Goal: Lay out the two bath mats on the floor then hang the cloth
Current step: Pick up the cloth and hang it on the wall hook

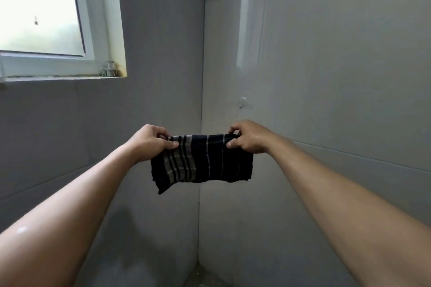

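**Cloth being held stretched between both hands, in a tiled corner**

The left hand (152, 141) is being kept curled on the top left corner of the cloth (203, 161). The thumb is being pressed on the near face and the fingers are being wrapped behind the edge. The right hand (248, 137) is being kept curled on the top right corner the same way, with fabric being bunched between thumb and fingers. Both hands are being held at about the same height, well apart, so the top edge is being pulled roughly level between them.

The cloth is being held up in the air in front of the wall corner, gripped only at its two top corners. It is dark, navy or black, with a band of pale grey stripes toward the left and thinner pale lines toward the right. The lower edge is being left to hang loose, and the lower left corner is drooping lowest.

Both forearms are bare and are being stretched forward from the lower corners of the view.

A small white hook (243, 102) is being shown on the right wall (338, 53), above the right hand and apart from the cloth. The walls are covered in glossy pale tiles, and the corner seam (202, 65) is running down behind the cloth. A window (42, 7) with a frosted pane is being shown in the left wall (158, 30), upper left. A small pale domed object (108, 69) is sitting at the right end of the sill (58, 79); what it is cannot be told.
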`<state>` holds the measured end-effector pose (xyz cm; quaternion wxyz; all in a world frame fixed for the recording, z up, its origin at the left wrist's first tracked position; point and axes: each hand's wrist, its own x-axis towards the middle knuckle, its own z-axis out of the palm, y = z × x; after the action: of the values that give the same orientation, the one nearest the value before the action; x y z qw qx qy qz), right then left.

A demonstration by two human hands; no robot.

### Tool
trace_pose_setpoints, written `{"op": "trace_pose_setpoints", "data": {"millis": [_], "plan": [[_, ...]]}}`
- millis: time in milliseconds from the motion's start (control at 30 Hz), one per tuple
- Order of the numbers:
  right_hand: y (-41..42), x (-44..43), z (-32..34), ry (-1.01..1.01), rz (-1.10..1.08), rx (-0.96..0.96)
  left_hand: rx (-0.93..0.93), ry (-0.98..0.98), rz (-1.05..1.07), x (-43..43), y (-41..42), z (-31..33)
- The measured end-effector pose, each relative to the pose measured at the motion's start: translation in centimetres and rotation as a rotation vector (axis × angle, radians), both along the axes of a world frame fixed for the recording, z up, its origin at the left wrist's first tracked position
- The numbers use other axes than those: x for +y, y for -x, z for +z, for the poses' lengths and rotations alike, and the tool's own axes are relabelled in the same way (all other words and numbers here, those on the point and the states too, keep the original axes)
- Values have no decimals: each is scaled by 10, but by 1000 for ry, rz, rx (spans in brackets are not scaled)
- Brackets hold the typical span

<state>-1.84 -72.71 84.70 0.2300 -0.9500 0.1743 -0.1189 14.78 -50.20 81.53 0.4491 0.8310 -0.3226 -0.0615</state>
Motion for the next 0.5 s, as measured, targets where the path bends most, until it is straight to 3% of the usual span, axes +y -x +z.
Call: {"op": "trace_pose_setpoints", "data": {"millis": [200,500], "plan": [[2,-51,14,4,-149,-77,-230,-93,-81,-81,-15,28],[-34,-140,24,51,-238,-112,-320,-60,-189,-188,-63,48]]}}
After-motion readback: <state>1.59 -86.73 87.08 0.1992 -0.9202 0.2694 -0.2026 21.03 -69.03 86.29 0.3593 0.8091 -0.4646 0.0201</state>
